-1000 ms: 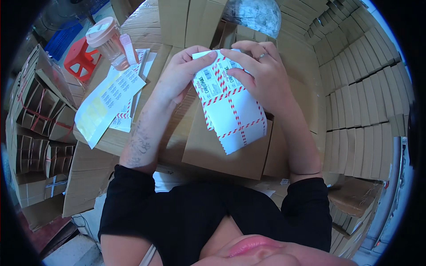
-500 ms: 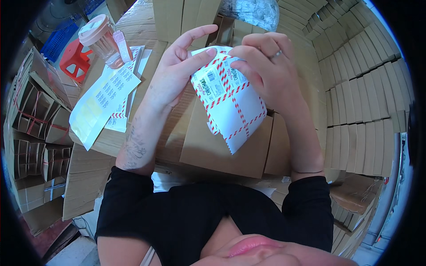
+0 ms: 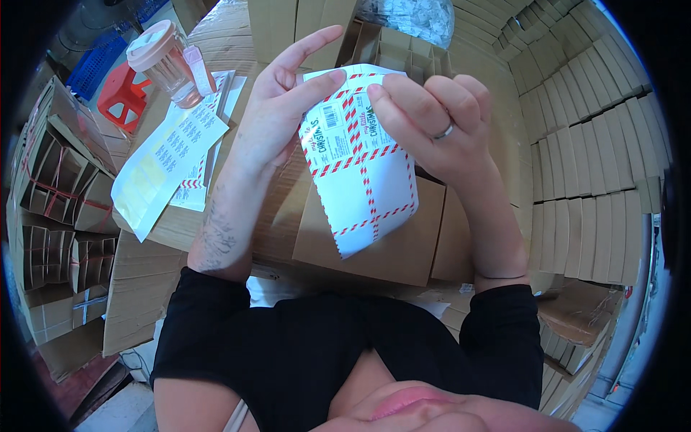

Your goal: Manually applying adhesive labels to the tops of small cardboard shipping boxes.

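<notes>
A white paper bag (image 3: 367, 173) with red-and-white striped ribbon print is held up in front of me above the cardboard table. My left hand (image 3: 277, 108) pinches its upper left edge between thumb and index finger, the other fingers spread upward. My right hand (image 3: 432, 122), a ring on one finger, grips the bag's top right edge with curled fingers. The bag's lower part hangs free over a flat brown cardboard box (image 3: 392, 241).
Sheets of yellow label stickers (image 3: 162, 169) lie at the left beside a pink-lidded plastic cup (image 3: 165, 65). Stacks of folded brown cartons (image 3: 576, 165) fill the right; open divided cartons (image 3: 57, 187) stand at the left. A red stool (image 3: 122, 93) and blue crate (image 3: 101, 61) sit beyond.
Both hands have lifted the bag higher and nearer to me. My left fingers have shifted along its top edge and spread apart.
</notes>
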The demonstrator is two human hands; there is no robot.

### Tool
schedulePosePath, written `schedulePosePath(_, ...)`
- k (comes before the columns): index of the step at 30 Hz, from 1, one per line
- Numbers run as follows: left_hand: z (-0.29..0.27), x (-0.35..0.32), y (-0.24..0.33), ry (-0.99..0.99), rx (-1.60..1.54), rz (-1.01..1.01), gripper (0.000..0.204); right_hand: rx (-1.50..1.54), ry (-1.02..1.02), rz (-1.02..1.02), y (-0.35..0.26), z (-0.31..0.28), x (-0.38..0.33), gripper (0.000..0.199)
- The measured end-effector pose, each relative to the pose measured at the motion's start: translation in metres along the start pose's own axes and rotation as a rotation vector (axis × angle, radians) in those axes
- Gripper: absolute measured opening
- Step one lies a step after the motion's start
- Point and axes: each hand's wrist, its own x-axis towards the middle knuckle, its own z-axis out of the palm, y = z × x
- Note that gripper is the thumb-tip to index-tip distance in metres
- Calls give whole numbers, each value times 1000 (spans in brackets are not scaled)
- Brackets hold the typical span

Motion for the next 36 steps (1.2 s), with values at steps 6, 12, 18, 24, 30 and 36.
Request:
schedulePosePath(6, -8, 3, -5, 63, 82, 3, 59, 238, -13, 109, 3, 4, 0, 30)
schedulePosePath(12, -24, 13, -19, 283, 472, 153, 48, 819, 137, 633, 22, 0, -4, 34)
schedulePosePath(18, 1, 4, -20, 271, 196, -35, 37, 753, -203, 533, -4, -7, 14, 55)
schedulePosePath(24, -19, 0, -13, -131, -250, -331, 52, 964, -243, 559, -18, 6, 9, 73)
schedulePosePath(30, -2, -3, -11, -176, -560, -326, 51, 959, -180, 505, -14, 6, 8, 75)
schedulePosePath(36, -10, -1, -15, -304, -648, -312, 57, 1290, 10, 786, -19, 2, 14, 62)
